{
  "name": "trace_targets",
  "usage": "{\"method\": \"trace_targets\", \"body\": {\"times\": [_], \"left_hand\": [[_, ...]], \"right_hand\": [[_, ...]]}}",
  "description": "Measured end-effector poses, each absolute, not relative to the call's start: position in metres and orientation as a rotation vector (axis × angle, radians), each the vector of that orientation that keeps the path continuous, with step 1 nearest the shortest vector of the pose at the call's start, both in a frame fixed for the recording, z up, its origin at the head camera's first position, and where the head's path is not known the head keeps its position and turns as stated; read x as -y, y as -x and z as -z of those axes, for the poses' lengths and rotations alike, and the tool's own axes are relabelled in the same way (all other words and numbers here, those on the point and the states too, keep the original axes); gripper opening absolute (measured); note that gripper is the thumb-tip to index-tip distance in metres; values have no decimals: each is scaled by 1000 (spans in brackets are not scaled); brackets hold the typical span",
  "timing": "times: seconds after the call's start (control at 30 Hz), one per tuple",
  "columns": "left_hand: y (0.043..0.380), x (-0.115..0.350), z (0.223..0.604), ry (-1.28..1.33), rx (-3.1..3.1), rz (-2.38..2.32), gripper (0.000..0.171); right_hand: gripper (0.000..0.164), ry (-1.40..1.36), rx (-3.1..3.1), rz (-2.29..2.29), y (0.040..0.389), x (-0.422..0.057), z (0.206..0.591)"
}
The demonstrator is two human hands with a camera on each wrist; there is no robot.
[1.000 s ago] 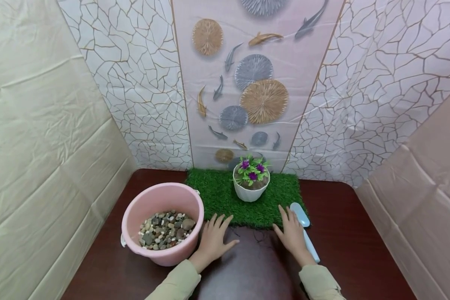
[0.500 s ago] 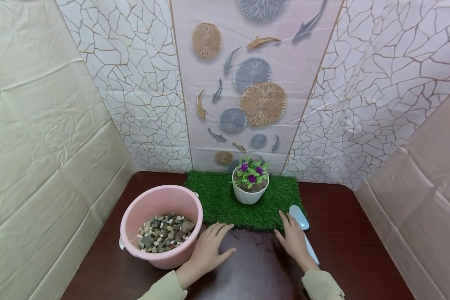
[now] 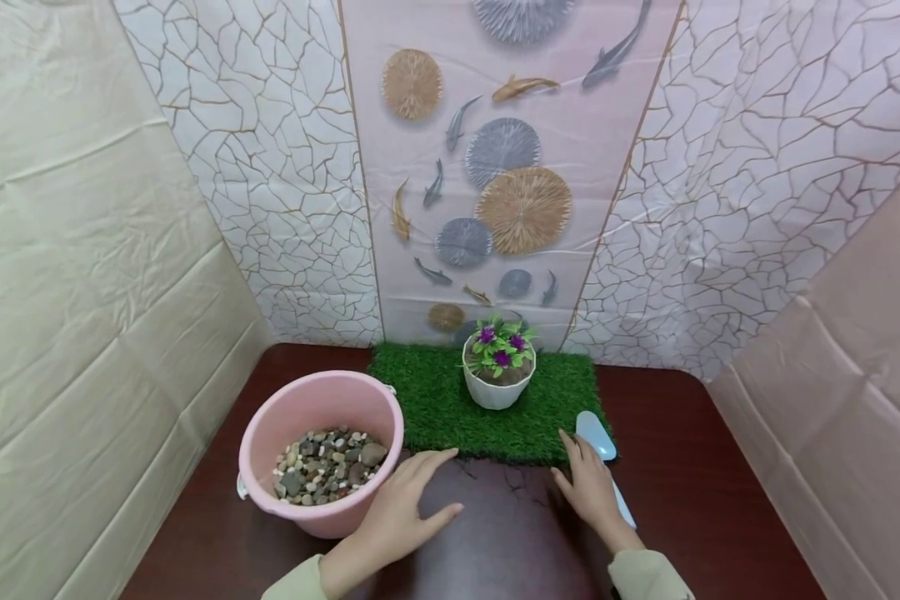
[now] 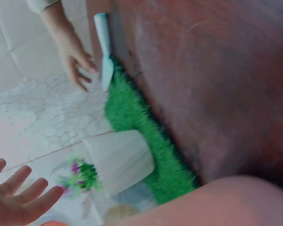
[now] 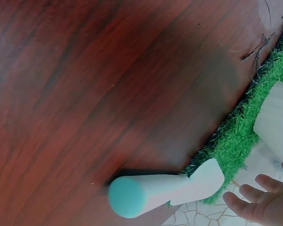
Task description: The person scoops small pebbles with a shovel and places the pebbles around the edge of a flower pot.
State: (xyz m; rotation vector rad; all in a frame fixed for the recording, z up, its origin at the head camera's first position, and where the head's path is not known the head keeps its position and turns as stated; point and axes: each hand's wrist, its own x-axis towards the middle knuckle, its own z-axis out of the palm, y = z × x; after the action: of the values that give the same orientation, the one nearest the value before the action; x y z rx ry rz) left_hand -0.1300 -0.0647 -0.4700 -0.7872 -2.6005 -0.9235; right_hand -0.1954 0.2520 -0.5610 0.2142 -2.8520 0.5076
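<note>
My left hand is beside the right side of a pink bucket, fingers extended and thumb spread, with nothing in it. Pebbles of mixed colours cover the bucket's bottom. My right hand hovers just left of a light blue garden trowel, fingers loosely extended and holding nothing. The trowel's blade lies on the artificial grass mat, its handle on the table; the right wrist view shows the handle's rounded end. A white pot with purple flowers stands upright on the mat.
The dark red wooden table carries everything. Loose dark threads trail from the mat's front edge. A patterned cloth backdrop rises behind the table, and beige cloth walls stand at both sides.
My left hand has drawn back toward the lower left along the bucket, its fingers closer together. The right hand has shifted slightly nearer to me. Bucket, pot and trowel stay in place.
</note>
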Motion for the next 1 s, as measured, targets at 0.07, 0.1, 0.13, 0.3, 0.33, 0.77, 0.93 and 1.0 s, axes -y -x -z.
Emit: {"method": "trace_targets", "body": {"times": [0.07, 0.1, 0.13, 0.3, 0.33, 0.77, 0.93, 1.0], "left_hand": [[129, 69, 464, 800, 2574, 982, 63], [128, 72, 460, 808, 2557, 1011, 63], [128, 75, 457, 812, 2544, 1031, 64], [126, 93, 439, 792, 2493, 1086, 64], [126, 97, 436, 783, 2487, 1088, 63], [137, 149, 407, 628, 2402, 1026, 52], [144, 176, 397, 463, 2357, 1052, 44], [145, 189, 394, 389, 2366, 1040, 39]], "right_hand": [[63, -216, 2850, -505, 193, -253, 562], [63, -218, 2849, -507, 192, -254, 563], [63, -221, 2850, -506, 191, -254, 564], [62, -219, 2859, -476, 186, -258, 567], [61, -217, 2862, -470, 186, -259, 567], [57, -237, 2854, -454, 181, -272, 563], [55, -218, 2857, -436, 180, -276, 562], [55, -209, 2863, -441, 179, -277, 563]]}}
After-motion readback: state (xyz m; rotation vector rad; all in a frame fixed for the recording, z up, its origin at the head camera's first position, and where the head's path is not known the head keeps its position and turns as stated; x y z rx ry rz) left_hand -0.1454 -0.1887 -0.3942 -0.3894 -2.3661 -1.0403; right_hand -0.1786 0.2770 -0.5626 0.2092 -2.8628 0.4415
